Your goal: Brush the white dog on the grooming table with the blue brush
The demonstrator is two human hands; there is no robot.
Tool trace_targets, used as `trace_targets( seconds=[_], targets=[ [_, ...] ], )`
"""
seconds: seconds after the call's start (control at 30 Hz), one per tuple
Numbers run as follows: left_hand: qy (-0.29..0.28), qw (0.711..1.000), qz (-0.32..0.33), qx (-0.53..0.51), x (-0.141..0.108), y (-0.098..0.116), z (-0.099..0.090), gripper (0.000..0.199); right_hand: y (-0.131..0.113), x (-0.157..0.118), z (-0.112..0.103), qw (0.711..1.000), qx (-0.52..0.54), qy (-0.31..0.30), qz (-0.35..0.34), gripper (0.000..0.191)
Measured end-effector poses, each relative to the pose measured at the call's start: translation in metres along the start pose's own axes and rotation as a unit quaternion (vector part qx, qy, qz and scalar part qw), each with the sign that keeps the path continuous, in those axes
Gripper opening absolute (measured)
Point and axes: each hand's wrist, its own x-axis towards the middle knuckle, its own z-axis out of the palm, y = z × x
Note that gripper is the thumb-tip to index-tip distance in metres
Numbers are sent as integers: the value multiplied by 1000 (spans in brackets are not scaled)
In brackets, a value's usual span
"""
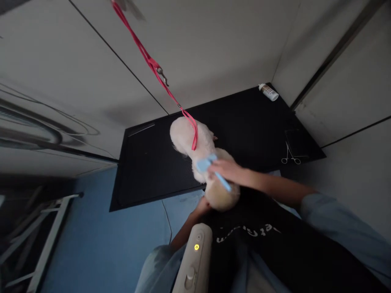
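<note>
A fluffy white dog point(192, 134) stands on the black table point(146, 167), close to its front edge. My right hand point(224, 169) is closed round a light blue brush point(204, 164), whose head rests on the dog's fur. The brush handle sticks out below my fingers. My left hand point(204, 205) is low at the side of the dog's rounded, cream-coloured near end; its fingers are mostly hidden by the fur. A pink lead point(171, 95) hangs from above and loops round the dog.
A white bottle point(269, 92) lies at the table's back right corner. Scissor-like clamps point(291, 155) lie near the right edge. A pale device with a yellow light point(195, 260) is close to the camera. A white metal frame point(50, 240) stands at lower left.
</note>
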Motion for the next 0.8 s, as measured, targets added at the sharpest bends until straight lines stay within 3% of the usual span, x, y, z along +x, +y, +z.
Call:
trace_targets(
  seconds=[0.1,0.17,0.23,0.3,0.33,0.4,0.47,0.53,0.6,0.7,0.77,0.8],
  targets=[
    [-20,999,-12,41,-5,1,-10,12,13,17,-4,996,-81,-10,18,27],
    [-22,997,-20,64,-7,6,-26,9,10,-7,11,994,-86,-65,-8,23],
    [44,995,-1,84,-1,19,-46,7,3,-43,29,992,-68,-101,-28,18],
    [205,973,54,88,18,41,-60,21,2,-60,33,993,39,-100,-42,21],
    [269,957,78,78,33,54,-62,24,6,-55,29,992,87,-83,-24,20],
    [330,938,94,39,71,80,-57,22,20,-23,11,994,105,-25,18,31],
    [380,923,59,13,109,100,-44,17,35,16,-4,993,94,34,59,34],
    [425,904,34,-1,137,110,-33,17,41,32,-2,993,80,53,65,26],
    [437,899,17,-4,150,109,-29,28,35,13,17,997,57,26,38,18],
    [413,910,23,-1,150,96,-36,35,18,-39,45,996,69,-50,-4,15],
    [396,917,39,0,148,86,-44,35,15,-49,41,984,156,-78,-28,18],
    [387,921,46,0,148,82,-48,35,17,-41,33,975,213,-62,-12,18]
  ],
)
